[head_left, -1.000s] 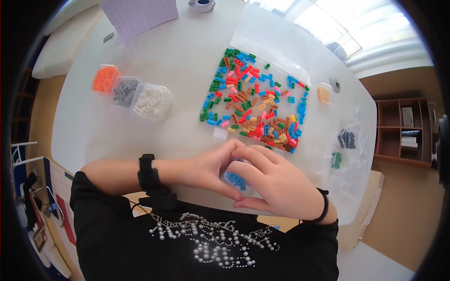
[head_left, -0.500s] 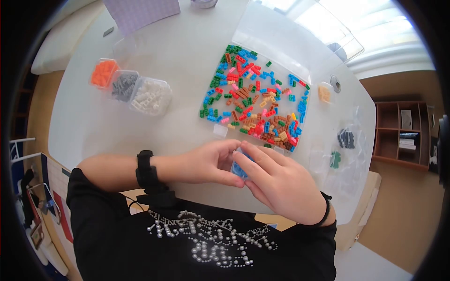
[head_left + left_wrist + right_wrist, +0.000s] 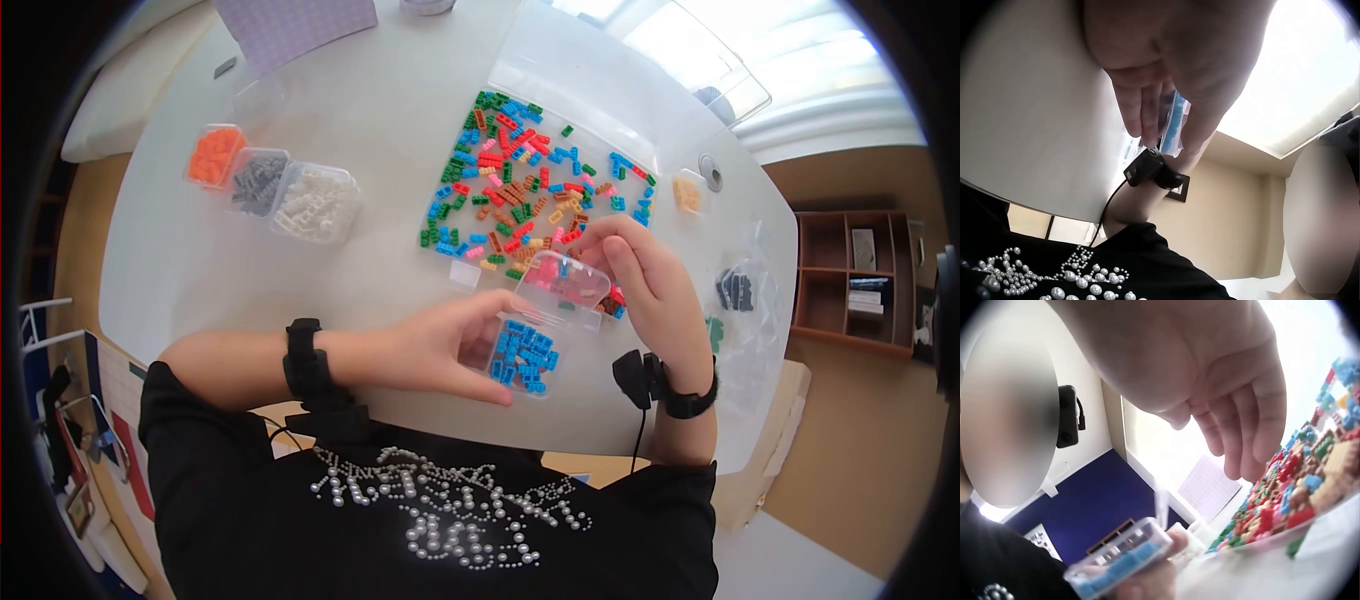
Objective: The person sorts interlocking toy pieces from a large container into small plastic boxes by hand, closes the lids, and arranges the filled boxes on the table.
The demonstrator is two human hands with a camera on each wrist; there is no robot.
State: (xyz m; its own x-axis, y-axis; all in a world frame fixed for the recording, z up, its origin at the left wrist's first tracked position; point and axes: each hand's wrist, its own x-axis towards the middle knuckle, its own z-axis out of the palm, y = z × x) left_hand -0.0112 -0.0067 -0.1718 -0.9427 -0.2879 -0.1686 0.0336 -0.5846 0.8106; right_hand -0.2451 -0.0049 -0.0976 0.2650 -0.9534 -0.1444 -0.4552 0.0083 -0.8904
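Observation:
A small clear box of blue bricks (image 3: pixel 524 358) is gripped at its left side by the left hand (image 3: pixel 440 345), its transparent lid (image 3: pixel 566 284) swung up on the far side. In the left wrist view the left hand (image 3: pixel 1172 56) has fingers and thumb on either side of the box (image 3: pixel 1174 125). Over the near right part of the tray of mixed bricks (image 3: pixel 515 190) hovers the right hand (image 3: pixel 655 290), fingers bent loosely. The right wrist view shows that hand (image 3: pixel 1210 387) holding nothing, beside the mixed bricks (image 3: pixel 1297 487).
Boxes of orange (image 3: pixel 215 156), grey (image 3: pixel 260 183) and white bricks (image 3: pixel 316 204) stand at the left. Right of the tray are a box of tan bricks (image 3: pixel 688 193), dark bricks (image 3: pixel 736 290) and green bricks (image 3: pixel 714 334). A checked sheet (image 3: pixel 297 30) lies at the back.
The box's lid has come open, showing the blue bricks. The right hand has left the box and moved up and right to the tray, while the left hand keeps its grip.

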